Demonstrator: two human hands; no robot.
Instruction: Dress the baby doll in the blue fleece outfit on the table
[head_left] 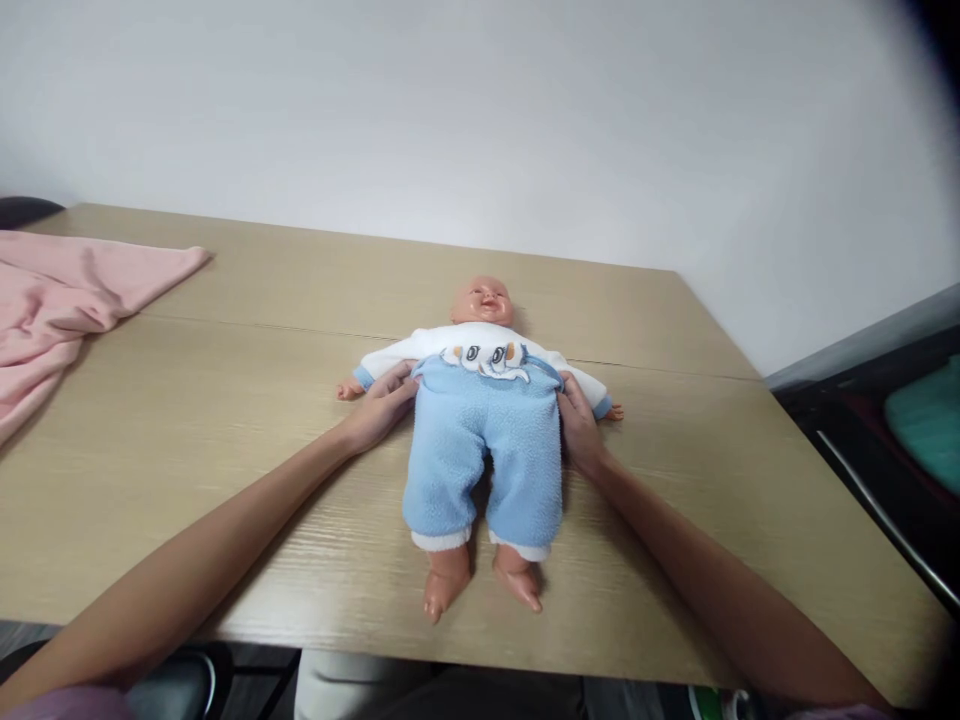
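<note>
A baby doll [482, 302] lies on its back on the table, head away from me and bare feet toward me. It wears a white long-sleeved top [390, 353] with an animal face on the chest, and fuzzy light blue pants [484, 430] with white cuffs. My left hand [384, 405] is closed on the pants' waistband at the left side. At the right side, my right hand [579, 420] grips the same waistband, its fingers partly hidden by the cloth. The doll's arms are spread out past both hands.
A pink cloth [82, 290] lies crumpled on the left of the wooden table [262, 560]. Behind the table stands a white wall [450, 120]. A dark chair [176, 685] is below the near left edge, and a black object with teal fabric [926, 420] is at the right.
</note>
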